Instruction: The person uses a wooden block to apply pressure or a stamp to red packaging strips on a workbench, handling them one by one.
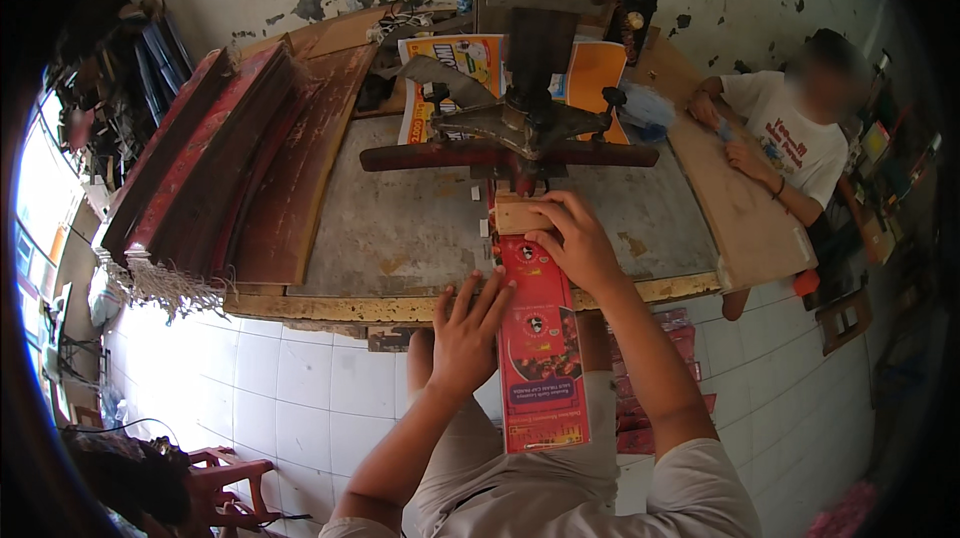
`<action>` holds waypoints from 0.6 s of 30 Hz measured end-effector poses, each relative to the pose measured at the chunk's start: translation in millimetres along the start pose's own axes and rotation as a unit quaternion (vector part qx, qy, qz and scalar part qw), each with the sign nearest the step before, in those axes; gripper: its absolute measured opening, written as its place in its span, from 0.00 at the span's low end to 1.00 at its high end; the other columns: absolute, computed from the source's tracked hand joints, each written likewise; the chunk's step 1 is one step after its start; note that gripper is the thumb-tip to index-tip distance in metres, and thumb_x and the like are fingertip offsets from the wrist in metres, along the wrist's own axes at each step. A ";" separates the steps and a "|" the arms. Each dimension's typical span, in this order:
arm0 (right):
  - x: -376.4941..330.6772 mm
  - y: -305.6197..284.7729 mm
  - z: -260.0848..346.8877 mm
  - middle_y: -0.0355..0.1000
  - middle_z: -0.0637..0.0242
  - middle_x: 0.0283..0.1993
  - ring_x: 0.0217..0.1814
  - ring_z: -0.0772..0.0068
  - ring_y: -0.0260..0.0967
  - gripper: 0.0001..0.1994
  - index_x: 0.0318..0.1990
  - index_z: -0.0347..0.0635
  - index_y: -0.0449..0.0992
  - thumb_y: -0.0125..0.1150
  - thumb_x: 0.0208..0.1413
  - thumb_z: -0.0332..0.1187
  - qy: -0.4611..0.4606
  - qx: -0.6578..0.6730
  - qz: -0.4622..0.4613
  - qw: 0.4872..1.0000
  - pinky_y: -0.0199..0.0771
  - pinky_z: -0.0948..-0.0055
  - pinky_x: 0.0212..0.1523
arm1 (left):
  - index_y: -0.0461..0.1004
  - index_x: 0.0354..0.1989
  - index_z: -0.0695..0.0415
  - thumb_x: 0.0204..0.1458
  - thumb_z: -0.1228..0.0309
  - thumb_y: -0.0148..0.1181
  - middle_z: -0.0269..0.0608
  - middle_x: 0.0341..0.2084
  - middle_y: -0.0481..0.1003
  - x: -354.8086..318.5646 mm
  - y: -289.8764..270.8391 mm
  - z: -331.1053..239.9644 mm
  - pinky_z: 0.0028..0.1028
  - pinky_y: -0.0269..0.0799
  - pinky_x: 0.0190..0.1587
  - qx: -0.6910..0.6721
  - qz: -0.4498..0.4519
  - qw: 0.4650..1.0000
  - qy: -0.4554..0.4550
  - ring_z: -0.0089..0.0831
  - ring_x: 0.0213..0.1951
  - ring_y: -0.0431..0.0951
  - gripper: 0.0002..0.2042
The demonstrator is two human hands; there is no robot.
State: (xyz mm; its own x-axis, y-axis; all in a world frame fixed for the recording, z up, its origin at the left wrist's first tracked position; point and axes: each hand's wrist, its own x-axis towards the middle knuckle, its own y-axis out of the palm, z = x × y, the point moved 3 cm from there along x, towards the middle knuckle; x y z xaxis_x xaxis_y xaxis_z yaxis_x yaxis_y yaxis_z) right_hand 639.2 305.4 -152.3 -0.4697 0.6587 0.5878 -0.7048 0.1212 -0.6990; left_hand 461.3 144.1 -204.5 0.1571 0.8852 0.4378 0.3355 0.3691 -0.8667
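Observation:
A long red printed strip [535, 323], likely a stack of flat packaging, runs from under the metal press head [520, 133] over the bench's front edge toward my lap. Across its far end lies a small wooden block [516, 217]. My right hand [578, 246] has its thumb and fingers closed on the block's right side. With fingers spread, my left hand [468, 330] rests at the strip's left edge, by the bench edge. The press's dark crossbar [420, 156] stands just beyond the block. Whatever lies beneath the press head is hidden.
A grey metal plate [390, 228] covers the bench. Left are long red stacks [210, 138] with frayed ends. Colourful printed sheets [598, 78] lie behind the press. A person [790, 138] sits at the right. Red packets [640, 428] lie below; a red stool [235, 488] stands lower left.

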 end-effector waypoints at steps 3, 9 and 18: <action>-9.5 1.6 -1.1 0.75 0.56 0.64 0.65 0.46 0.76 0.19 0.59 0.41 0.80 0.76 0.63 0.36 0.013 0.042 -0.018 0.999 0.79 0.53 0.64 | 0.68 0.78 0.49 0.58 0.70 0.64 0.36 0.80 0.65 0.1 0.9 0.1 0.54 0.51 0.79 0.018 -0.009 1.000 0.014 0.43 0.79 0.64 0.35; -70.1 -36.8 33.3 0.77 0.56 0.66 0.66 0.47 0.77 0.18 0.59 0.40 0.80 0.74 0.65 0.33 0.018 0.091 0.020 0.995 0.79 0.54 0.65 | 0.67 0.78 0.54 0.58 0.61 0.70 0.43 0.81 0.63 -24.1 27.8 13.9 0.53 0.51 0.81 -0.030 -0.076 0.997 -0.013 0.43 0.81 0.62 0.38; -140.5 -198.2 -125.8 0.81 0.58 0.61 0.67 0.55 0.77 0.16 0.60 0.41 0.80 0.69 0.71 0.38 0.219 -0.059 -0.091 0.970 0.73 0.59 0.70 | 0.72 0.75 0.56 0.61 0.61 0.67 0.46 0.79 0.67 -71.5 55.3 24.8 0.61 0.51 0.79 0.021 -0.128 0.991 -0.029 0.52 0.81 0.62 0.32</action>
State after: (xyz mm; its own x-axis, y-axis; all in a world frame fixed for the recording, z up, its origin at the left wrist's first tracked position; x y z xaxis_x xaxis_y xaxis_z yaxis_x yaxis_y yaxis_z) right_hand 911.8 282.2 -147.6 -0.0550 0.8673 0.4948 -0.6766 0.3320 -0.6572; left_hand 445.6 108.3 -289.6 0.0188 0.7754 0.6312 0.3178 0.5939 -0.7391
